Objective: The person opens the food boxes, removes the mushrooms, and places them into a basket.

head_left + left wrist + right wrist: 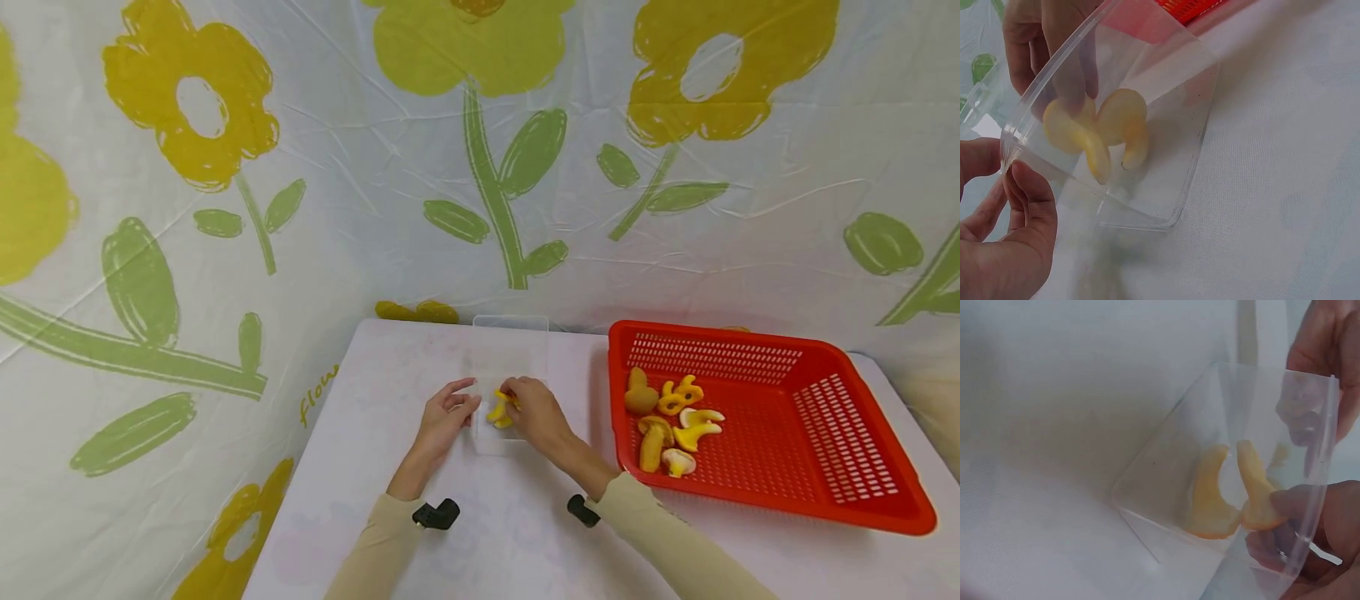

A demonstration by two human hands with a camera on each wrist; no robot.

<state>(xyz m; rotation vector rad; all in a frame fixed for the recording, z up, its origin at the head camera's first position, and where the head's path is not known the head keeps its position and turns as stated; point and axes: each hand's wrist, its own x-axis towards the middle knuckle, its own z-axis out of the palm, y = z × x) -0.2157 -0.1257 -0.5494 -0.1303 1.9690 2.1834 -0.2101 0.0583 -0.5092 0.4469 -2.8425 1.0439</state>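
Observation:
A clear plastic box [491,447] with a raised clear lid [510,333] stands on the table. My left hand [442,417] is at its left side; in the left wrist view, thumb and fingers pinch the rim. My right hand [536,412] reaches inside from the right and pinches a yellow mushroom [1257,487], with the thumb against it. Another yellow mushroom [1207,500] lies beside it in the box, seen through the clear wall. Part of the right hand's fingers blur behind the plastic in the left wrist view.
A red perforated basket [772,500] stands on the right of the white table [480,533]. Several yellow and brown mushrooms [652,442] lie at its left end. A flower-printed cloth [337,167] hangs behind and to the left.

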